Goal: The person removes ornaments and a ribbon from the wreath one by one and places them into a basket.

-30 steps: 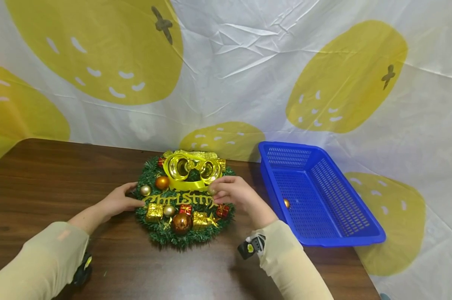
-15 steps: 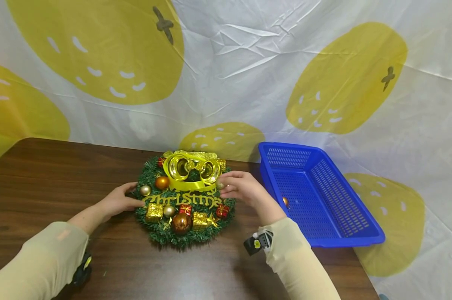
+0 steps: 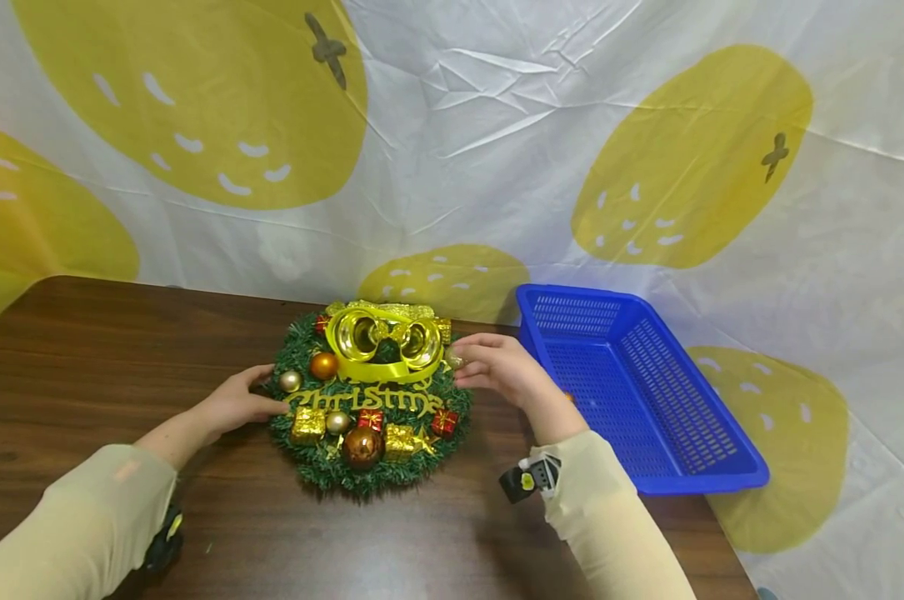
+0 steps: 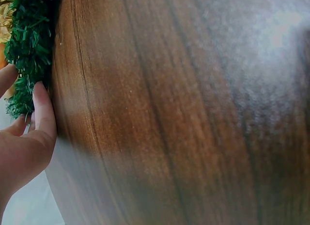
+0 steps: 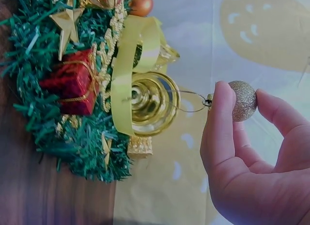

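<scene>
A green Christmas wreath [image 3: 369, 482] lies on the table, with gold bells [image 3: 424, 343], yellow ribbon, small wrapped boxes, baubles and gold "Christmas" lettering. My left hand [image 3: 234, 402] grips its left edge, thumb and fingers on either side of the green tinsel in the left wrist view. Between thumb and fingers my right hand [image 3: 506, 371] pinches a small glittery gold bauble [image 5: 243, 101] by the wreath's upper right side. A thin string loop [image 5: 193, 109] hangs from the bauble's cap and overlaps the bell in the right wrist view.
A blue plastic basket [image 3: 702, 483] stands at the right on the brown wooden table [image 3: 287, 542]. Inside it, a small orange bauble [image 3: 569, 397] shows only partly behind my right wrist. A white cloth [image 3: 452, 167] with yellow fruit prints hangs behind the table.
My right hand has moved right and slightly away from me with the gold bauble, off the lettering to the wreath's right side. My left hand stays at the left edge.
</scene>
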Tool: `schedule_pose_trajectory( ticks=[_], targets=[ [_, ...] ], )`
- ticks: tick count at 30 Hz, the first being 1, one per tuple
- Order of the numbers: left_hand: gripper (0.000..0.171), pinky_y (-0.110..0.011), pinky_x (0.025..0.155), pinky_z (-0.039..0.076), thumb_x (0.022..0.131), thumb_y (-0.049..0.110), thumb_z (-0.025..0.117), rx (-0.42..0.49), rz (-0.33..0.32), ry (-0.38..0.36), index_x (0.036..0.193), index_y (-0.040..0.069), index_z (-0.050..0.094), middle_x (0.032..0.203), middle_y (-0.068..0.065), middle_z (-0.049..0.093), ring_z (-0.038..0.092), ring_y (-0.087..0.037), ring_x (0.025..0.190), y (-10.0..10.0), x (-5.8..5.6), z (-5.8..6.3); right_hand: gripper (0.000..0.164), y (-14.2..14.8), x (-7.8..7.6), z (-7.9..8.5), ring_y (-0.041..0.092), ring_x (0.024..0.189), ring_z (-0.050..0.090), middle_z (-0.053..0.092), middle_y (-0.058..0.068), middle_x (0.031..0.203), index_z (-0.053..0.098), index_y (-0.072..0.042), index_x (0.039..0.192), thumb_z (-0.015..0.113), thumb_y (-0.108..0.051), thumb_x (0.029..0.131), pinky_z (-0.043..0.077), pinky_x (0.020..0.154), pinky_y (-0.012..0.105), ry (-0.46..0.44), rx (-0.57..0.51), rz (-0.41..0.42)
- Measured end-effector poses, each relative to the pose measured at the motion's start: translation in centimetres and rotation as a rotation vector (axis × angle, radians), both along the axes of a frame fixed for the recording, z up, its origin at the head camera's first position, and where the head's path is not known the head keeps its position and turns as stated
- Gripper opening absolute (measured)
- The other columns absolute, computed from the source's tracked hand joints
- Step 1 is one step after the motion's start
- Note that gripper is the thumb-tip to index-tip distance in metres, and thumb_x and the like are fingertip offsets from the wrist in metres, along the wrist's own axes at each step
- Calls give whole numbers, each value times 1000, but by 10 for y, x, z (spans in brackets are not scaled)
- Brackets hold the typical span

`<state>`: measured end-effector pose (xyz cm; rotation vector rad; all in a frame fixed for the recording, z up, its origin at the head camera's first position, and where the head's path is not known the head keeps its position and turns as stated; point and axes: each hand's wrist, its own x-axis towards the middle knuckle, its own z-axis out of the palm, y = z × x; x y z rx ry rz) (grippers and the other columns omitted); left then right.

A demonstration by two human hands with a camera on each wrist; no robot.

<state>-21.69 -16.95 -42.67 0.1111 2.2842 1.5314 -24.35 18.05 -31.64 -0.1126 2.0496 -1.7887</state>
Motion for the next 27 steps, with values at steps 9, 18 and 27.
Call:
schedule_pose_trajectory(
  ticks=[9, 18, 27],
  targets=[
    [89, -42, 94, 51, 88, 16, 63, 6, 4, 0, 145, -13, 1, 145, -40, 9, 43, -47, 123, 0, -1, -2, 36, 12, -2, 9, 10, 64, 64, 64, -3, 82, 45, 17, 124, 45, -3, 94, 58, 69, 24, 16, -15, -22],
    [89, -42, 95, 51, 88, 16, 63, 11, 1, -1, 145, -13, 1, 145, -41, 9, 43, -47, 123, 0, -1, -2, 30, 27, -4, 17, 11, 66, 65, 65, -5, 81, 48, 13, 121, 44, -3, 95, 58, 70, 24, 30, -28, -28],
    [90, -42, 95, 50, 88, 18, 64, 8, 1, 2, 146, -12, 1, 146, -40, 8, 42, -47, 124, -1, -1, -1, 15, 45, -7, 28, 11, 66, 65, 66, -4, 78, 59, -7, 95, 44, -4, 96, 58, 69, 23, 34, -63, -41]
  ],
)
